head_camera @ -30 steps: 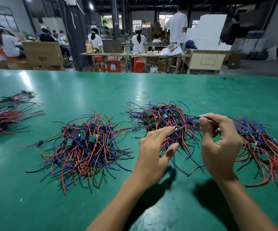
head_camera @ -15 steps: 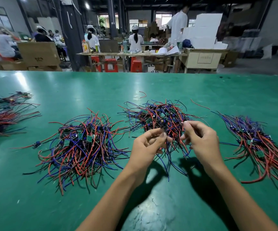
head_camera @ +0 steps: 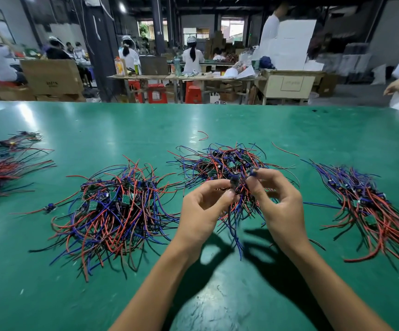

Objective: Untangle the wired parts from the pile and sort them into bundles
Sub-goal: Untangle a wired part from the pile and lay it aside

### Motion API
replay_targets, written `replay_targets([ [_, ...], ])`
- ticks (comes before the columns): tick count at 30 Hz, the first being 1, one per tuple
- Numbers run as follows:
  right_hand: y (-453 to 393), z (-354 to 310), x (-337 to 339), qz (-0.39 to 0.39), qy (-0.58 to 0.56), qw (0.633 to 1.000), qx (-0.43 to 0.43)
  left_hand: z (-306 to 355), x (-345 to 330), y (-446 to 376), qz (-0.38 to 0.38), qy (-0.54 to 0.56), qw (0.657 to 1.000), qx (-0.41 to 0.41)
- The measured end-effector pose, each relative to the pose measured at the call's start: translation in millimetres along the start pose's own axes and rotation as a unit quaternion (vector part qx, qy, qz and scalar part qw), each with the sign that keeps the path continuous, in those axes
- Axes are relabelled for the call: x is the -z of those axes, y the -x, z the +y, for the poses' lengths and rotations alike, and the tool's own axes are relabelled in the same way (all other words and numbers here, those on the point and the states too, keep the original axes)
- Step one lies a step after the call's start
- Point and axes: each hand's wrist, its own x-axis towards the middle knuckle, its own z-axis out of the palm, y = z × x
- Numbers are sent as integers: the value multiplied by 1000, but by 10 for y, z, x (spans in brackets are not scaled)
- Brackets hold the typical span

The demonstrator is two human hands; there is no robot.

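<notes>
hands meet over the middle of the green worktop (head_camera: 217,120), raised just above the tangled pile of red, blue and black wired parts (head_camera: 220,163). your left hand (head_camera: 203,211) pinches a small dark blue-capped wired part (head_camera: 235,181) between thumb and fingertips, its wires trailing down toward the near edge. your right hand (head_camera: 277,204) pinches a second small blue-capped part (head_camera: 251,172) just beside the first, fingers curled. a larger loose tangle of the same wires and green boards (head_camera: 112,211) lies to the left. a combed bundle of red and blue wires (head_camera: 370,206) lies toward the right edge, another bundle (head_camera: 2,168) at the left edge.
</notes>
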Motion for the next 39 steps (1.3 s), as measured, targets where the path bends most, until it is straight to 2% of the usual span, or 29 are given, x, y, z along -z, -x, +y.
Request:
replay_targets([
  [3,-60,18,19,84,-66,990,-89,21,8,5,5,3,1000,-15],
  [5,-118,75,91,102,-37,980,-169,26,27,0,9,5,1000,-21],
  [7,-139,155,177,59,109,962,-244,32,45,-9,9,6,1000,-29],
  [8,-125,185,205,42,212,944,-249,34,50,-13,7,6,999,-32],
  [10,-98,158,211,81,316,930,-170,37,53,-17,-1,0,999,-39],
  [11,-97,101,198,98,299,942,-114,40,51,-14,-8,-8,999,-43],
  [12,-104,64,186,84,227,967,-83,42,47,-13,-15,-18,999,-47],
  [13,-115,18,160,34,117,988,-93,45,45,-9,-22,-28,998,-49],
  [14,-121,-36,126,-32,2,990,-134,44,42,-5,-29,-39,998,-51],
  [16,-117,-104,63,-119,-114,967,-196,37,36,-1,-42,-52,997,-43],
  [18,-71,-91,11,-116,-140,965,-187,17,35,0,-44,-54,997,-18],
  [22,-33,-32,-4,-21,-185,968,-167,-15,27,-5,-52,-78,995,19],
  [25,-29,-37,2,-37,-170,967,-186,-15,18,-1,-51,-92,994,4],
  [28,-78,-25,54,-66,-122,965,-223,45,91,-42,24,-90,994,-53],
  [29,-96,3,99,-76,-60,973,-210,70,163,-68,84,-142,981,-106],
  [30,-119,52,156,-91,46,980,-172,98,255,-97,159,-236,942,-178],
  [31,-136,102,220,-120,176,969,-129,125,363,-113,233,-337,879,-244],
  [32,-143,131,267,-152,290,940,-96,144,484,-121,302,-417,807,-287],
  [33,-138,149,301,-175,363,911,-88,164,599,-124,364,-466,752,-292],
  [35,-121,143,320,-160,408,891,-121,195,780,-111,463,-502,700,-207],
  [37,-112,164,320,-111,426,883,-165,184,885,-95,500,-524,686,-71],
  [39,-93,181,332,-117,473,848,-209,174,905,-80,485,-541,688,11],
])
